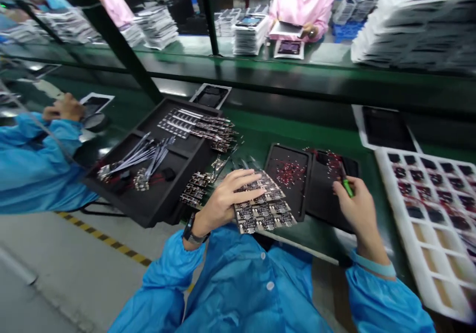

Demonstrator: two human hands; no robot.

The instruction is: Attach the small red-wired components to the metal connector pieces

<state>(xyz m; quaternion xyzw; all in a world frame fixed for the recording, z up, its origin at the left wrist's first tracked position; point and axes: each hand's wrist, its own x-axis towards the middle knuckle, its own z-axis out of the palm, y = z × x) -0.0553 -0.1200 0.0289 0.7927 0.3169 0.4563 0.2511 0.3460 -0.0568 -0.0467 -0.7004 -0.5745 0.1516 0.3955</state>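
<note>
My left hand (230, 194) lies over a fanned stack of small circuit boards (264, 209), fingers stretched across its top. To the right, my right hand (355, 201) is closed around a green-handled tool (348, 187), whose dark tip points into a black tray (323, 194) near small red and black parts (333, 163). Between my hands, another black tray (273, 154) holds scattered tiny red pieces (288, 173). More circuit boards (195, 189) lie left of my left hand.
A large black bin (148, 214) with cables and boards stands at the left. At the right is a white compartment tray (405, 253). Framed panels (388, 127) lie on the green line behind. A co-worker's hands (69, 108) are at far left; a person in pink (297, 5) sits opposite.
</note>
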